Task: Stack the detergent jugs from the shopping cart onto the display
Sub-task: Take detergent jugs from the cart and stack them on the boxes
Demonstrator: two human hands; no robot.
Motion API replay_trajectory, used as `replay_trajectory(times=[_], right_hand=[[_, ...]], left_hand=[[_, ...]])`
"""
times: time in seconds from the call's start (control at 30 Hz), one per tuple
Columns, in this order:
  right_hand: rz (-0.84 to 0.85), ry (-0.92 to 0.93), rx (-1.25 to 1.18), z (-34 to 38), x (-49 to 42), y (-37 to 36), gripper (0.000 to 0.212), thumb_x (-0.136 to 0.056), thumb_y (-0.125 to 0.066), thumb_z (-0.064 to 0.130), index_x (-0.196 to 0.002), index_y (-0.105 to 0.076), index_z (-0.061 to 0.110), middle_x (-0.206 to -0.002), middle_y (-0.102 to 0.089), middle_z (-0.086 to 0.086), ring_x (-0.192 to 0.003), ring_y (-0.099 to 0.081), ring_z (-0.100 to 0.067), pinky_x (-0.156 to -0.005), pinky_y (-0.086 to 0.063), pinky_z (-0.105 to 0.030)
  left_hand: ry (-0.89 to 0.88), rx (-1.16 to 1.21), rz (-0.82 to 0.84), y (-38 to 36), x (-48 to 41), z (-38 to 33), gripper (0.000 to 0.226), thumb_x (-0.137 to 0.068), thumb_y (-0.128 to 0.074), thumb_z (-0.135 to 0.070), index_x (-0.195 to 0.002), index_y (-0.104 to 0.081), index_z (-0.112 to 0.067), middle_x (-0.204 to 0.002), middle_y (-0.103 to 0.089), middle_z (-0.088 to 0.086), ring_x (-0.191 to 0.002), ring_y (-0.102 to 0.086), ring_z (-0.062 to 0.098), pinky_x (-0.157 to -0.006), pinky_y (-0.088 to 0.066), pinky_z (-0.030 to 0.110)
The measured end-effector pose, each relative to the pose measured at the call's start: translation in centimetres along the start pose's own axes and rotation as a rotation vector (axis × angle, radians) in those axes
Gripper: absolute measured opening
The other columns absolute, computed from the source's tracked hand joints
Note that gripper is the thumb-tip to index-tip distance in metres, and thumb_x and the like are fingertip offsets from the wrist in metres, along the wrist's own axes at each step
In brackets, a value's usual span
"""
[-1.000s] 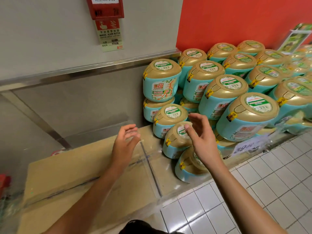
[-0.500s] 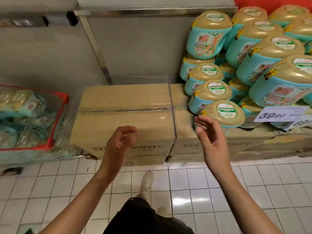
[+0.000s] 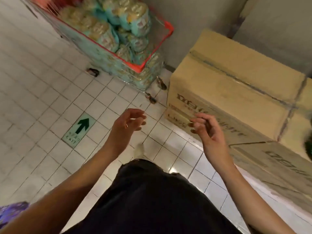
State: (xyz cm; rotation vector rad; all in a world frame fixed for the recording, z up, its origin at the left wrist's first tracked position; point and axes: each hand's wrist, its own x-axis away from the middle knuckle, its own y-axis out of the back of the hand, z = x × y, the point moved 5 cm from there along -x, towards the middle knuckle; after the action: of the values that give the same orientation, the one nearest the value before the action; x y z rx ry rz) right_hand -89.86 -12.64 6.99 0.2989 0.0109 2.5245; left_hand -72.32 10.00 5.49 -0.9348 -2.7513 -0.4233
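The red-rimmed shopping cart (image 3: 156, 49) stands at the top centre, full of several teal detergent jugs (image 3: 104, 34) with gold lids. My left hand (image 3: 127, 125) hangs over the white floor tiles with loosely curled fingers and holds nothing. My right hand (image 3: 206, 130) is level with it, in front of the cardboard boxes (image 3: 236, 78), fingers also loosely curled and empty. Both hands are well short of the cart. The stacked jug display is out of view to the right.
Taped cardboard boxes run along the right side against a grey wall (image 3: 194, 16). A green exit arrow sticker (image 3: 79, 129) lies on the tiled floor at left. My dark trousers (image 3: 152, 200) and one shoe (image 3: 139, 149) fill the bottom centre.
The view has swung left and down, away from the jug display toward the cart. Both empty hands have come off the display side and now hang over the floor.
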Motion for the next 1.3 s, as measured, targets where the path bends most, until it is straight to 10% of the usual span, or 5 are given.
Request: replay_trajectory(times=[0.47,1.07,1.3], right_hand=[[0.267,0.021,0.061,4.3,-16.8,-28.6,0.034,-0.093,-0.061,0.046,-0.122,-0.066,0.027,-0.114,-0.074,-0.006,-0.112,-0.071,-0.026,-0.102,-0.057,-0.042],[0.219,-0.125,0.099,3.9,-40.9,-33.7,0.019,-0.102,-0.062,0.030,-0.119,-0.068,0.026,-0.111,-0.077,0.002,-0.104,-0.074,-0.018,-0.092,-0.061,-0.037],[0.214,-0.108,0.113,7.7,-52.1,-36.0,0.033,-0.093,-0.062,0.053,-0.120,-0.067,0.034,-0.112,-0.076,0.007,-0.108,-0.073,-0.013,-0.090,-0.061,-0.029]], left_hand=[[0.084,0.115,-0.294,25.2,-6.7,3.7,0.051,-0.087,-0.057,-0.055,-0.122,-0.066,-0.019,-0.113,-0.076,-0.002,-0.105,-0.075,0.019,-0.088,-0.062,0.033],[0.136,0.096,-0.233,33.1,-31.5,-1.1,0.017,-0.108,-0.056,-0.018,-0.122,-0.066,-0.020,-0.115,-0.074,0.002,-0.104,-0.073,0.019,-0.095,-0.061,0.048],[0.235,0.095,-0.187,36.3,-39.1,-1.3,0.023,-0.100,-0.066,-0.035,-0.120,-0.068,-0.023,-0.115,-0.075,0.002,-0.105,-0.074,0.022,-0.091,-0.061,0.040]])
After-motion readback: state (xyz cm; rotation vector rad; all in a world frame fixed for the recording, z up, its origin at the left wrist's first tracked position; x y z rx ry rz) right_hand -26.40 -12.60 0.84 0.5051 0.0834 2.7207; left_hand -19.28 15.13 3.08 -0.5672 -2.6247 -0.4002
